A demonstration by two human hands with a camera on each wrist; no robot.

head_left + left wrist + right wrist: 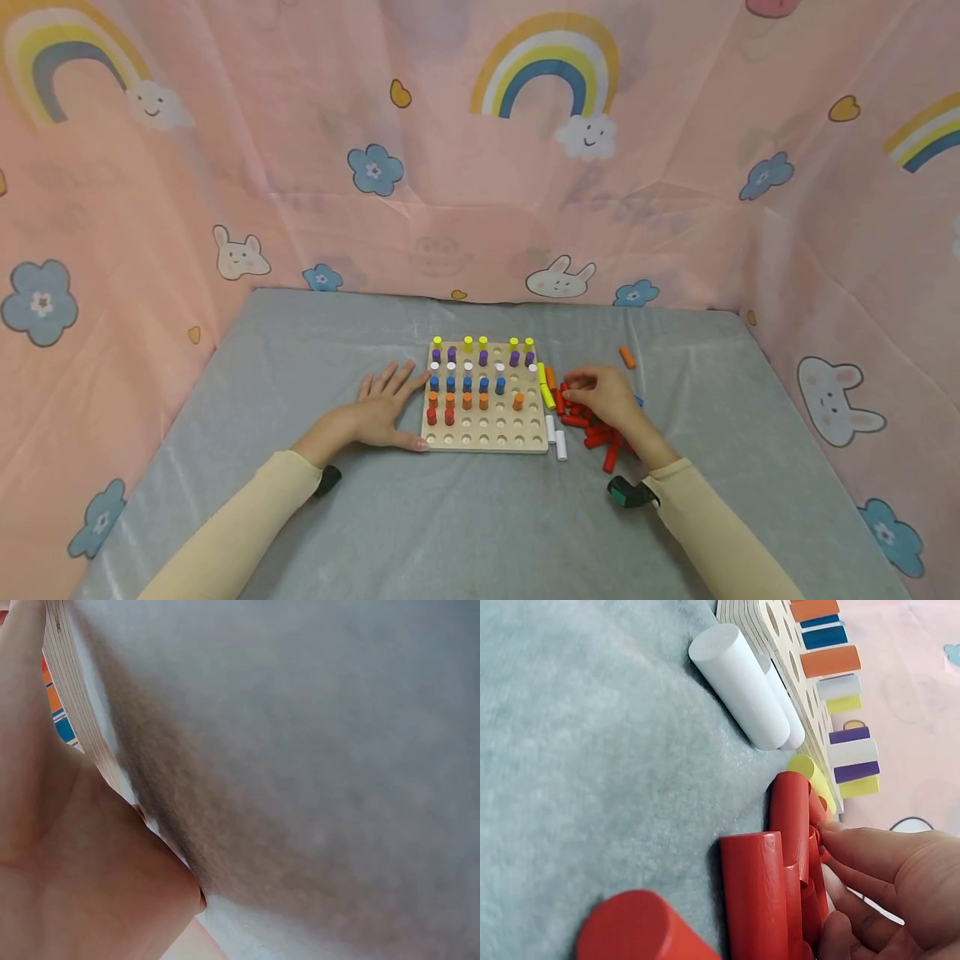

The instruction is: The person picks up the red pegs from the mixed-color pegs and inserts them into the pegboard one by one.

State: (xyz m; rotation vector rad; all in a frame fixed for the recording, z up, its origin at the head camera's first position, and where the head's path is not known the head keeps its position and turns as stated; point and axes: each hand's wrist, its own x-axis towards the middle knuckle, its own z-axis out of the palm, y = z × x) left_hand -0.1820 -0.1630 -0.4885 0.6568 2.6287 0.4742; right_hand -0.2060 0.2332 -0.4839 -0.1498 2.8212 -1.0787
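Note:
A square wooden pegboard point(491, 444) lies on the grey cloth with rows of yellow, purple, white, blue, orange and red pegs standing in its holes. My left hand point(386, 414) rests beside its left edge, fingers spread and thumb at the near left corner. In the left wrist view, the palm point(82, 862) hides most of the board. Right of the board, my right hand point(606, 396) reaches into a heap of loose red pegs point(611, 450). Its thumb and fingers point(877, 851) pinch a red peg point(817, 806) at the heap's far end, partly hidden.
Two white pegs point(739, 686) lie along the board's right edge. Yellow pegs point(547, 395) and an orange peg point(551, 378) lie farther along it. Another orange peg point(627, 357) lies apart, behind the right hand. A pink patterned curtain point(450, 225) surrounds the table's back and sides.

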